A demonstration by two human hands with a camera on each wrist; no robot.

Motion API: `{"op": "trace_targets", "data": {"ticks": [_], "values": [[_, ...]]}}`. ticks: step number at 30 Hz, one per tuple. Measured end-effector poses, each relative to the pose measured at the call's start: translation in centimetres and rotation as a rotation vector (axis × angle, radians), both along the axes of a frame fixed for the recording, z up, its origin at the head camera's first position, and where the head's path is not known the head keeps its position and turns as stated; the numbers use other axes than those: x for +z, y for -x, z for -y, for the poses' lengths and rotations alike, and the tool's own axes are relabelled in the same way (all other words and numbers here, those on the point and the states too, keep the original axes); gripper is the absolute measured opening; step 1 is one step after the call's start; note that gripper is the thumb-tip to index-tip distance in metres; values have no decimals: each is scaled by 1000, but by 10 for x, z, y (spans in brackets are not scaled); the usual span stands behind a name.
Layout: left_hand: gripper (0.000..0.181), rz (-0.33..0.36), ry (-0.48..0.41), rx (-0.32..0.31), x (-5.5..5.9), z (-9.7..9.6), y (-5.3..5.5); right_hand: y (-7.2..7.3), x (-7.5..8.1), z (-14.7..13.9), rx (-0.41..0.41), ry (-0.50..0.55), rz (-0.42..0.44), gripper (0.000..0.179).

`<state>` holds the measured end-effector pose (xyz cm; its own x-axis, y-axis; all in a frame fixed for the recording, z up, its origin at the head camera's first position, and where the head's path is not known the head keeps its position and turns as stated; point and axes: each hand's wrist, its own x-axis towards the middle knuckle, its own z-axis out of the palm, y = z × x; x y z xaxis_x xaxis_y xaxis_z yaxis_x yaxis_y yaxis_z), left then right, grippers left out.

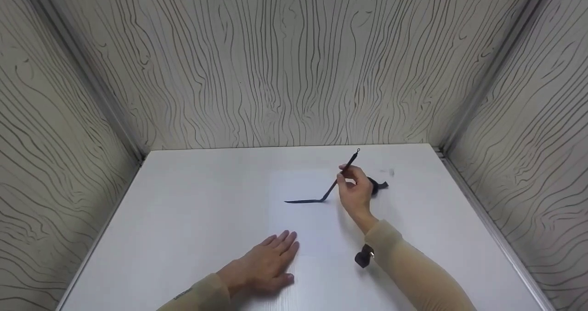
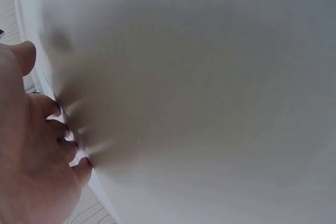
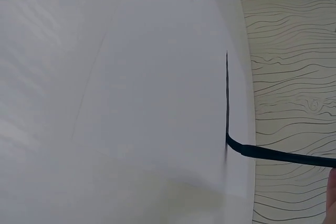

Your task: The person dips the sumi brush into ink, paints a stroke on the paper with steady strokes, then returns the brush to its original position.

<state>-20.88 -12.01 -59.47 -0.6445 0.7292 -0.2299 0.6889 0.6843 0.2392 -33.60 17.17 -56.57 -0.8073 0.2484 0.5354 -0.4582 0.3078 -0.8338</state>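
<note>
My right hand (image 1: 356, 194) pinches a dark writing brush (image 1: 340, 175) with a hanging loop at its top end. The brush leans, and its bent tip touches a white sheet of paper (image 1: 303, 228). A black horizontal stroke (image 1: 303, 201) runs leftward from the tip. In the right wrist view, the brush (image 3: 283, 157) meets the stroke (image 3: 227, 93) at its end. Nearer to me, my left hand (image 1: 271, 262) lies palm down with straight fingers, fingertips at the paper's lower left edge. The left wrist view shows this hand (image 2: 37, 150) side-on against the white surface.
A black object (image 1: 376, 186) with a short projecting piece sits behind my right hand, partly hidden. A small black device (image 1: 363, 257) shows under the right wrist. The white tabletop (image 1: 183, 210) is bounded by walls (image 1: 294, 63) with a wood-grain pattern.
</note>
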Motion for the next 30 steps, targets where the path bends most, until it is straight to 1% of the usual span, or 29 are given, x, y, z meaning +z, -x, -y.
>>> {"op": "trace_targets", "data": {"ticks": [4,7,13,20,25,27,30], "values": [[89,37,-7,18,1,0,1,-1,2,-1,-9,-10,10,22],[90,51,-8,26,1,-1,1,-2,2,-2,-14,-16,12,22],[90,59,-12,25,2,1,0,-4,5,-3,-11,-7,20,23],[89,36,-11,14,0,1,0,-7,12,-5,-20,14,-19,22],[88,-38,5,-18,0,1,-1,-8,19,-9,-1,55,-56,20],[88,-59,10,-27,0,1,-1,-9,23,-12,-2,46,-64,19],[88,-52,12,-23,0,1,-1,-9,27,-17,-24,18,-69,19]]}}
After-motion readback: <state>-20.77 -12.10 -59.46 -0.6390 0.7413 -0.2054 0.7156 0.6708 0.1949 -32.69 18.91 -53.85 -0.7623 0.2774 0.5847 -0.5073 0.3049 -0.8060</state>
